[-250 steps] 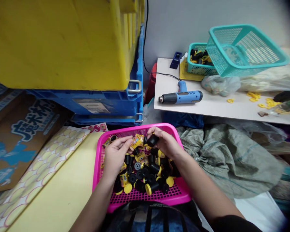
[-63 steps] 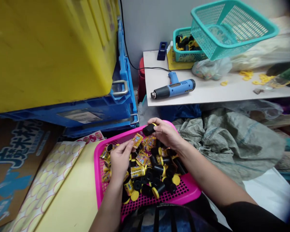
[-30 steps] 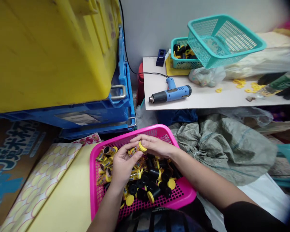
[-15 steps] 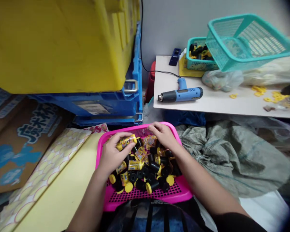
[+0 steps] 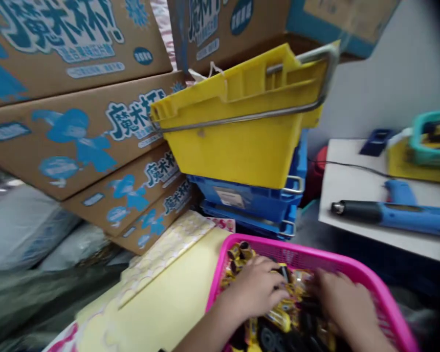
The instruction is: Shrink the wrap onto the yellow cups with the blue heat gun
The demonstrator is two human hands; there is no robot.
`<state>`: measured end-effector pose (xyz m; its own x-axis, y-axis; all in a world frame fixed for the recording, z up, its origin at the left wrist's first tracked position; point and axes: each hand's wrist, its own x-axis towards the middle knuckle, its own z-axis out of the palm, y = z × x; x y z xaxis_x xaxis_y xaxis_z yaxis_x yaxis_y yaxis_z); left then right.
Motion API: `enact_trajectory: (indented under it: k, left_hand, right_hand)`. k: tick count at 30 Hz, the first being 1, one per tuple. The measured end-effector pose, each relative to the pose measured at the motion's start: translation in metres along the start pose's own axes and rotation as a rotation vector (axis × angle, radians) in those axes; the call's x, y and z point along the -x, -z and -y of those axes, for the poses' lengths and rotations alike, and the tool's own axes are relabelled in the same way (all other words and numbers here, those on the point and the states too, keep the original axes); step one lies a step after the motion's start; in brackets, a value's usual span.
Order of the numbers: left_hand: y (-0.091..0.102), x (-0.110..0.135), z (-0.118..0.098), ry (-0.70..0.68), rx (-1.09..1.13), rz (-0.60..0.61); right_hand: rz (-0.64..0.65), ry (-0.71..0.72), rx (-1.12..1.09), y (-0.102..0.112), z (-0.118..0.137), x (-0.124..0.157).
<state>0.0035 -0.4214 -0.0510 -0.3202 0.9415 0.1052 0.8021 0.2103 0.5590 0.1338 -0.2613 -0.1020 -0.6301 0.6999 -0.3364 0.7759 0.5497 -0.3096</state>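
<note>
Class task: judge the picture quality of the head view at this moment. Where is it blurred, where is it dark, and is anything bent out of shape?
Head view: motion blur smears the whole frame, worst on the left hand, right hand and the small canisters in the pink basket; box lettering stays readable; the right corners darken; the yellow crate looks tilted and stretched; lighting is soft, without glare.

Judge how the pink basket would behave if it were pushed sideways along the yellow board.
The pink basket looks like thin perforated plastic, so it is probably light and a bit flexible. The yellow board seems smooth, so the basket would likely slide rather than tip. The small containers lie loose inside, under both hands, and would probably shift and roll.
</note>
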Motion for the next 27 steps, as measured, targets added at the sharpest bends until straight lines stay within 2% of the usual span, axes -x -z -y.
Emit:
enact_trajectory:
  k: [1,3,5,8,10,14,17,20,23,27]
  left_hand:
    - [0.001,0.000,0.000,-0.021,0.033,0.022]
    - [-0.002,0.000,0.002,-0.063,0.094,0.022]
    - [-0.011,-0.005,0.007,-0.044,0.167,-0.029]
    - [-0.030,-0.017,0.010,0.222,0.417,-0.112]
    - [-0.041,-0.024,0.011,0.357,0.605,-0.124]
    - [-0.055,-0.033,0.013,0.427,0.894,-0.097]
    - [-0.054,-0.036,0.014,0.445,0.940,-0.100]
    - [-0.044,-0.035,0.006,0.408,0.900,-0.031]
    - [-0.037,-0.033,-0.009,0.371,0.903,-0.071]
    - [-0.037,-0.033,-0.019,0.360,0.999,-0.101]
  right_hand:
    - [0.018,0.012,-0.117,0.005,0.002,0.004]
    - [0.001,0.034,-0.208,0.014,0.009,0.012]
    - [0.000,0.020,-0.334,0.017,0.014,0.014]
    - [0.043,0.036,-0.608,0.017,0.016,0.010]
    - [0.073,0.020,-0.777,0.017,0.017,0.009]
    - [0.089,0.022,-1.059,0.019,0.018,0.011]
    - [0.091,0.046,-1.197,0.021,0.015,0.012]
    - [0.151,0.124,-1.310,0.023,0.011,0.013]
    - [0.228,0.191,-1.422,0.022,0.008,0.014]
    - [0.252,0.192,-1.559,0.019,0.007,0.011]
